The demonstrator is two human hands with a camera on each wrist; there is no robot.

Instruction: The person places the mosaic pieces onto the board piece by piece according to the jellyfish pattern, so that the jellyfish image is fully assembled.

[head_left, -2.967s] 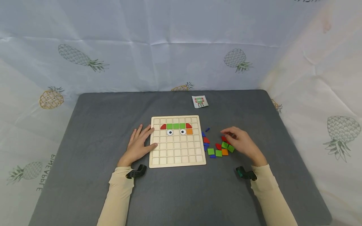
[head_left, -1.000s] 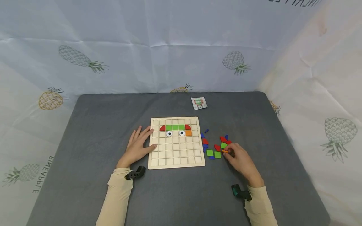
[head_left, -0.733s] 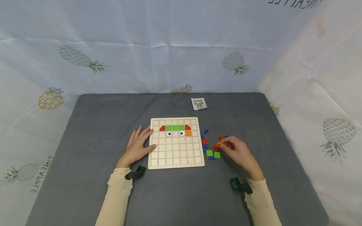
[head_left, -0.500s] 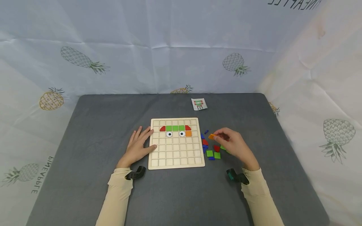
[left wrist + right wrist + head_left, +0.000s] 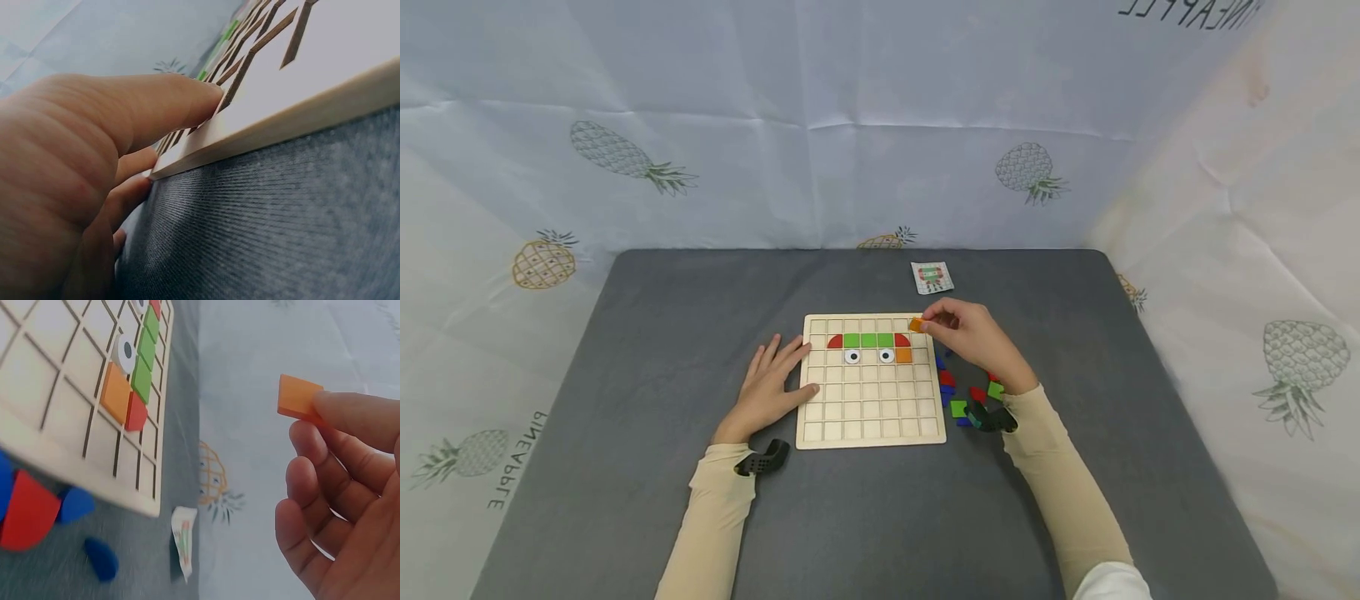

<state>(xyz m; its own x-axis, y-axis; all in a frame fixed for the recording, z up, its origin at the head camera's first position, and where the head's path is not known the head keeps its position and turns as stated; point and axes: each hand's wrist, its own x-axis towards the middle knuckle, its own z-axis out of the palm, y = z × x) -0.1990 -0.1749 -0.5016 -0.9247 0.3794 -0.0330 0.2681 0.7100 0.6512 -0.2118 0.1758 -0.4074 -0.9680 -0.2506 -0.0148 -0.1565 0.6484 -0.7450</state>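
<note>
My right hand [image 5: 966,333] pinches an orange square tile [image 5: 299,397] between thumb and fingertips, above the top right corner of the wooden grid board [image 5: 868,408]. My left hand [image 5: 767,392] lies with spread fingers at the board's left edge; its thumb [image 5: 169,103] rests on the rim. Set in the board's upper rows are a row of green squares [image 5: 868,340] with a red rounded piece [image 5: 835,342] at either end. Below them sit two round eye tiles [image 5: 852,356] and another orange square [image 5: 115,394].
Loose red, blue and green pieces [image 5: 977,394] lie right of the board, partly hidden under the right wrist and its black camera [image 5: 992,417]. A small picture card [image 5: 932,278] lies behind the board on the grey table [image 5: 700,292]. A pineapple-print cloth [image 5: 820,183] hangs around.
My right hand has picked the orange square from the loose pieces and carried it left and away from me to over the board's far right corner. The left hand has stayed put.
</note>
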